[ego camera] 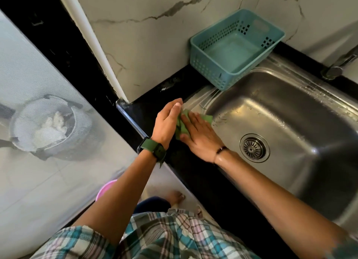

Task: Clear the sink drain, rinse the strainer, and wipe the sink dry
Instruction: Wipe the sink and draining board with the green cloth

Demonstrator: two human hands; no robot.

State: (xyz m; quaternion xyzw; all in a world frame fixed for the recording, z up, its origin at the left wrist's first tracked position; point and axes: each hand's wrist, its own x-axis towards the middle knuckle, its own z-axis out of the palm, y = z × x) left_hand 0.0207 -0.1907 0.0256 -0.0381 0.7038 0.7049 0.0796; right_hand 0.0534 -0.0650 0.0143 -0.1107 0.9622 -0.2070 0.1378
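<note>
1. Stainless steel sink [290, 107]: the basin fills the right of the view, droplets scattered on its near-left wall and along the rim. Wiping looks barely begun.
2. Black countertop [155, 96]: a dark band running round the sink's left and near edges.
3. Teal plastic basket [235, 47]: sits at the far-left corner, overhanging the sink rim, nothing in it.
4. Right hand [201, 136]: laid flat, fingers spread, palm pressing the cloth onto the sink's left rim. No pinch, just downward pressure.
5. Left hand [167, 121]: set on edge just beside the right, fingers straight, touching the cloth's left side; steadying or folding it, I judge. Green watch on the wrist.
6. Green cloth [183, 126]: bunched between both hands, its long axis running out toward the basin; one corner shows past the right fingertips.
7. Strainer [254, 148]: seated in the drain, looks clear. It lies right of the hands; the right hand is nearer, so the sweep goes rightward and down.
</note>
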